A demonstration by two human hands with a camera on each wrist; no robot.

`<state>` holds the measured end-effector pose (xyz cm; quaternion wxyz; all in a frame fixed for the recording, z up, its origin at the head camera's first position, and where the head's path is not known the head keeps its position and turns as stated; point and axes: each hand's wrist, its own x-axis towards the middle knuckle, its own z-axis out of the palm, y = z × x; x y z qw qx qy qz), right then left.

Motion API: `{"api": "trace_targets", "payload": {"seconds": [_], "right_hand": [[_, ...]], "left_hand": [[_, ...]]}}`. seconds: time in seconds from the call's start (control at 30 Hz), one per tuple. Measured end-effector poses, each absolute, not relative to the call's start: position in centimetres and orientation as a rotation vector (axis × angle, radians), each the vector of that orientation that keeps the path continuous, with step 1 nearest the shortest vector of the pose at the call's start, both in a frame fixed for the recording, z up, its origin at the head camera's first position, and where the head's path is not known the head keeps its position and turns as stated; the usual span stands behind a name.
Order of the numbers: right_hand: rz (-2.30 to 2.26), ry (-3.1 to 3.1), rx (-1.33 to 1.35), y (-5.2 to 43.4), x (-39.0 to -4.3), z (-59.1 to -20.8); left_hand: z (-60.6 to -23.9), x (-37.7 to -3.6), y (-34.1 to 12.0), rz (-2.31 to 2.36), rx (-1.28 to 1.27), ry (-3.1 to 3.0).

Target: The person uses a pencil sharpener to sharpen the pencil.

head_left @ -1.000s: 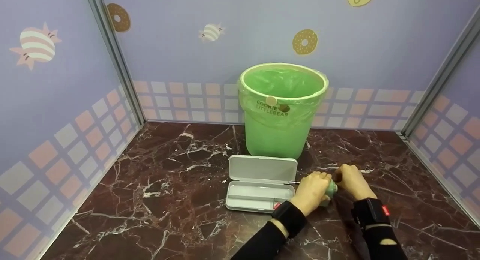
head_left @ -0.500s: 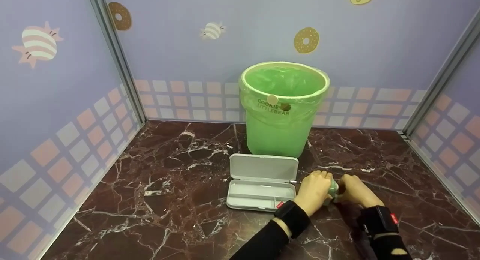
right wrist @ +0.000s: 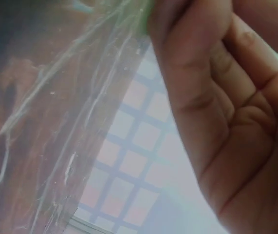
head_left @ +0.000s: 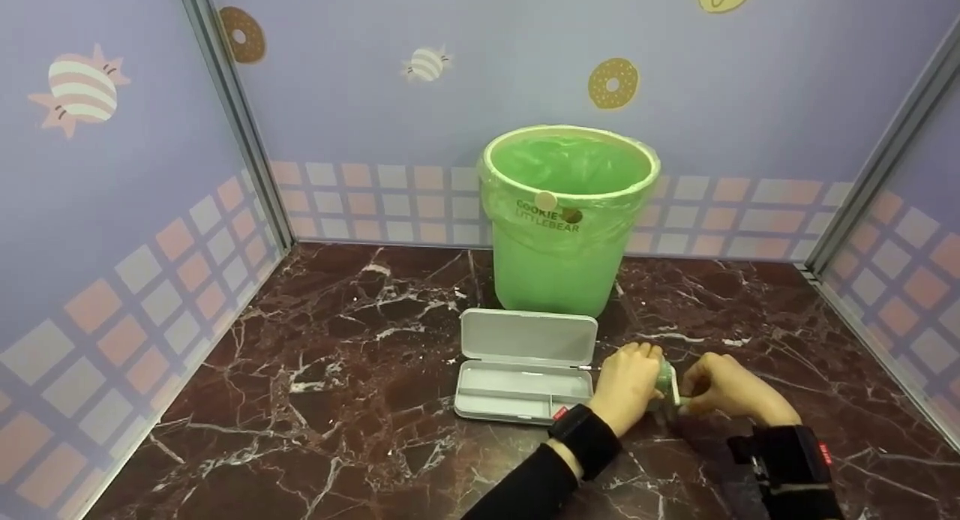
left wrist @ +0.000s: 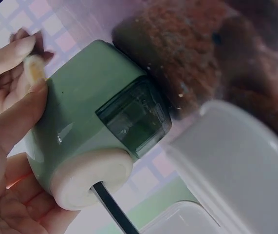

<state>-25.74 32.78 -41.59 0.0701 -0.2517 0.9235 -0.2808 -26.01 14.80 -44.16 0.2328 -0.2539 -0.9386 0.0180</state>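
- The left hand, low and right of middle in the frame, wraps its fingers round a green pencil sharpener so it sits firm on the table.
- A pencil pokes into its front.
- The right hand pinches the crank, likely to turn it.
- Just left lies an open white pencil case.
- Farther up stands a green bin.

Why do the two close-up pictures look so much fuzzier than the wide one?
Head view: evenly lit and sharp, soft sheen on the marble table. Left wrist view: the green sharpener is fairly crisp, the white case washed out and soft. Right wrist view: the right hand fills the frame, blurred from closeness.
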Motion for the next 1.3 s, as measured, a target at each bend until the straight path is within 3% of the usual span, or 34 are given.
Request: {"api": "trace_targets", "payload": {"seconds": [0.67, 0.9, 1.3], "right_hand": [[-0.989, 2.748, -0.743, 33.5, -24.7, -39.9], [-1.038, 2.859, -0.565, 33.0, -24.4, -39.5], [-0.954, 3.241, -0.470, 31.5, -26.5, -40.0]], "left_hand": [[-44.2, -25.3, 15.1, 0.138, -0.714, -2.471], [-44.2, -25.5, 15.0, 0.138, -0.739, -2.457], [-44.2, -26.0, 14.9, 0.128, -0.743, -2.508]]}}
